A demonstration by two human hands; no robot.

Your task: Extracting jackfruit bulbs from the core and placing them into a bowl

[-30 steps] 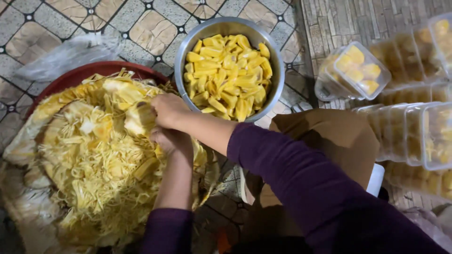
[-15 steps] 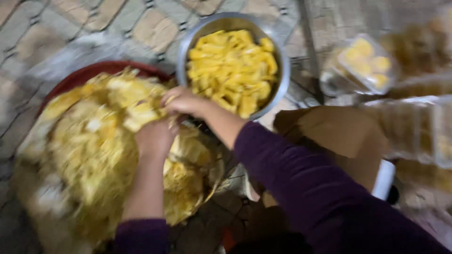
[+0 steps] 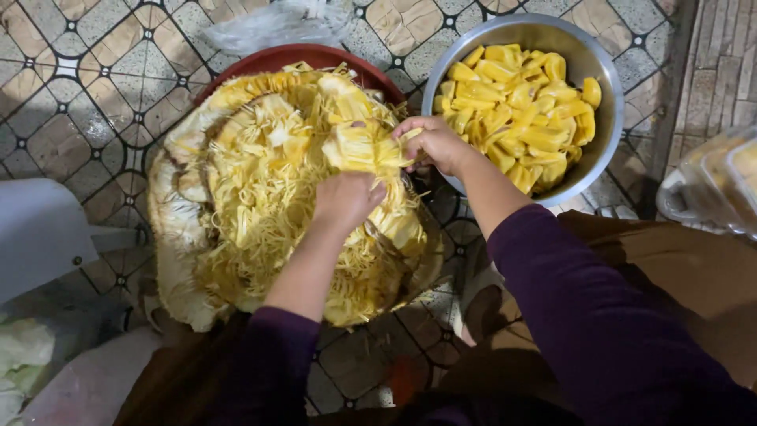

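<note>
Both my hands are clamped on the same chunk of yellow fruit pod (image 3: pixel 364 146): my left hand (image 3: pixel 347 201) presses down on the stringy cut jackfruit (image 3: pixel 260 197) just under it, and my right hand (image 3: pixel 438 143) pinches the pod's right end. That big jackfruit sits on a red tray (image 3: pixel 296 57) over the tiled floor (image 3: pixel 87 87). Further right, touching distance from my right hand, is a steel bowl (image 3: pixel 603 150) full of cleaned yellow pods (image 3: pixel 524 110), then clear plastic boxes (image 3: pixel 714 189) at the edge.
</note>
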